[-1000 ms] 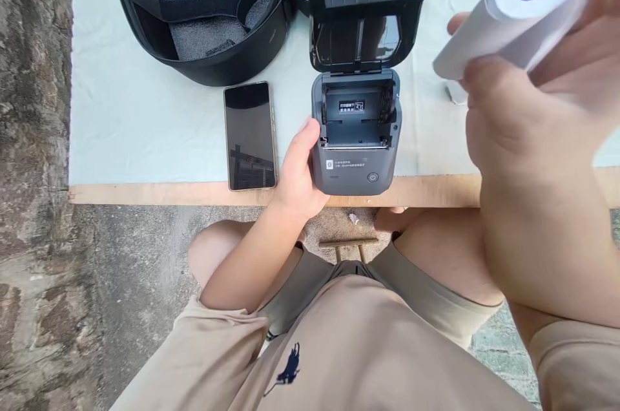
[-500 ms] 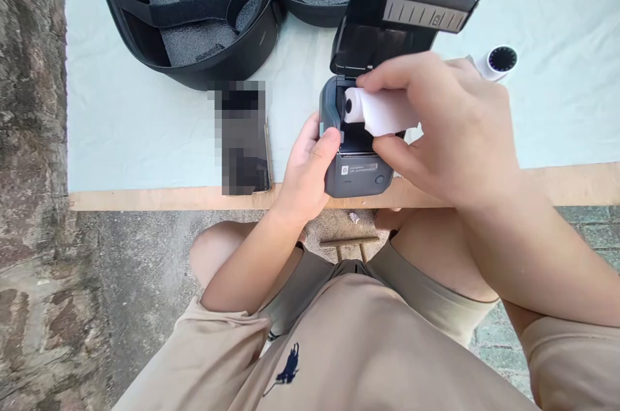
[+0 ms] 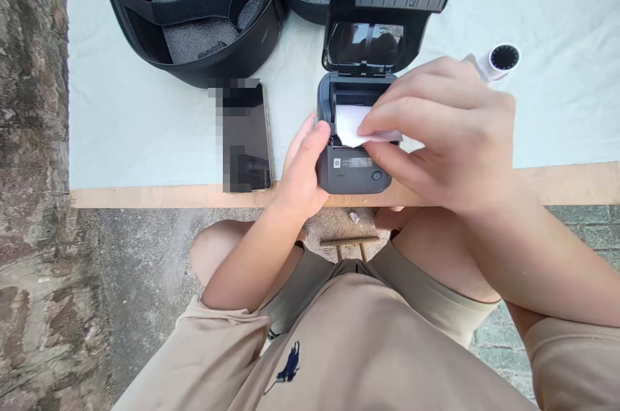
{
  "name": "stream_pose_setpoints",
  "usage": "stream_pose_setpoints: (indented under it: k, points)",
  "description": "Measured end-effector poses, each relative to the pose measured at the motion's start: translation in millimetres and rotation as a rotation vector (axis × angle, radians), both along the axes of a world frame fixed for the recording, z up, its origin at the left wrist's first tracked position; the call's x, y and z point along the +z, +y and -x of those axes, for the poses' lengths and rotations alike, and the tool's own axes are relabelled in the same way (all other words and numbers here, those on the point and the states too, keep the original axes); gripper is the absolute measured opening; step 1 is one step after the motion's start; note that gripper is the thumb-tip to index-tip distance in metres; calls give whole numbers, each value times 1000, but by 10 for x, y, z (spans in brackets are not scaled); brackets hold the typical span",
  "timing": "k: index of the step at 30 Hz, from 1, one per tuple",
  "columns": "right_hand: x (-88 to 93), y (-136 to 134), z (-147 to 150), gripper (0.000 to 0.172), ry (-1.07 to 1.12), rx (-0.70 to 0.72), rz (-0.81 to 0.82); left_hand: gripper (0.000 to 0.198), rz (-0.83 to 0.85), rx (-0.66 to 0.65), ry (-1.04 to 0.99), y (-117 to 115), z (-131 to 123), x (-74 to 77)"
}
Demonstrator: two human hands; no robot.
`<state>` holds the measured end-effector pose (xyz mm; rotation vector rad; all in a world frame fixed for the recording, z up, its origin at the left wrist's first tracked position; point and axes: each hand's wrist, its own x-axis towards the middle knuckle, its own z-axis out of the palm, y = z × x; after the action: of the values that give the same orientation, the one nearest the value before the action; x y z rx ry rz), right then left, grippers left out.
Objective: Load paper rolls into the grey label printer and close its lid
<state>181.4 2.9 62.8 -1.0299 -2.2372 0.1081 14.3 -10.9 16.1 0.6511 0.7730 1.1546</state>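
Note:
A small dark grey label printer (image 3: 356, 175) stands at the table's front edge with its lid (image 3: 375, 42) swung up and back. My left hand (image 3: 305, 168) grips its left side, the thumb on the rim of the compartment. Over the compartment, my right hand (image 3: 450, 133) pinches the loose end of white paper (image 3: 349, 123) between thumb and forefinger. The paper spreads toward the printer's front lip. Its roll is mostly hidden under the sheet and my fingers. A second white paper roll (image 3: 504, 62) lies behind my right hand.
An open black zip case (image 3: 232, 59) with grey foam and a strap sits at the back left. A dark phone (image 3: 249, 146) lies left of the printer. The table's wooden edge (image 3: 145, 196) runs close before my knees.
The paper roll has gone down into the compartment, and its end now lies toward the printer's front. My right fingers have closed on that end. The printer and its lid have turned slightly.

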Motion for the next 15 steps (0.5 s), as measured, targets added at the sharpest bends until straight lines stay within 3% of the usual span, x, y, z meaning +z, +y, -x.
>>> stream_pose_setpoints:
  k: [5, 10, 12, 15]
  points:
    - [1, -13, 17, 11, -8, 133, -5, 27, -21, -52, 2, 9, 57, 9]
    - [50, 15, -29, 7, 128, -27, 61, 37, -64, -82, 12, 12, 103, -47]
    - [50, 31, -50, 18, 96, -76, 149, 42, -79, -98, -8, 15, 105, -64]
    - [30, 52, -68, 30, 90, -29, 244, 40, -74, -91, -40, 17, 97, -56]
